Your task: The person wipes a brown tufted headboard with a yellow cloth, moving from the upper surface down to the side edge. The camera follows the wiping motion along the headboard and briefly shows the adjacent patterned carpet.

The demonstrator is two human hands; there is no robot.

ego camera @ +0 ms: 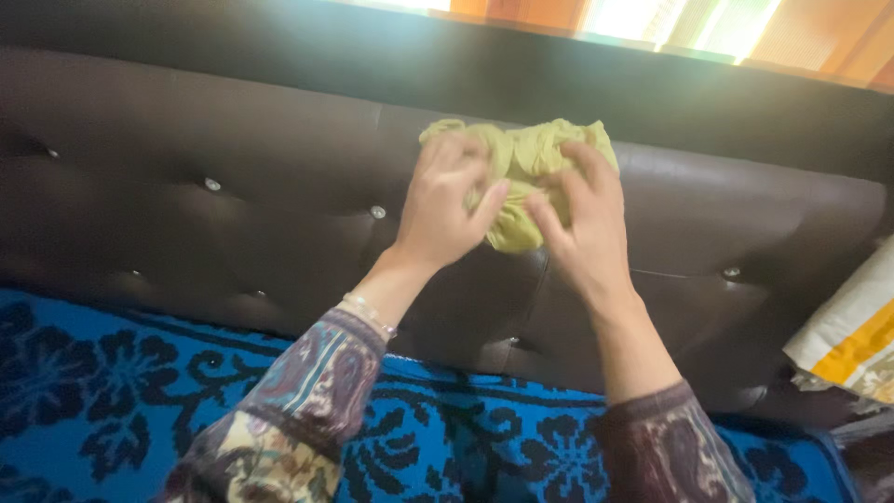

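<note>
A bunched yellow-green cloth (pixel 521 163) is held up in front of the dark brown tufted headboard (pixel 233 177). My left hand (pixel 442 205) grips its left side, fingers curled into the fabric. My right hand (pixel 582 219) grips the right side, thumb pressed toward the middle of the bundle. Both hands are close together, nearly touching. Patterned sleeves cover my forearms, and a thin bracelet (pixel 368 314) sits on my left wrist.
A blue bedcover with a dark floral pattern (pixel 112 391) lies below the headboard. A folded white cloth with yellow stripes (pixel 852 335) rests at the right edge. Bright window light and orange curtains (pixel 652 14) show above the headboard.
</note>
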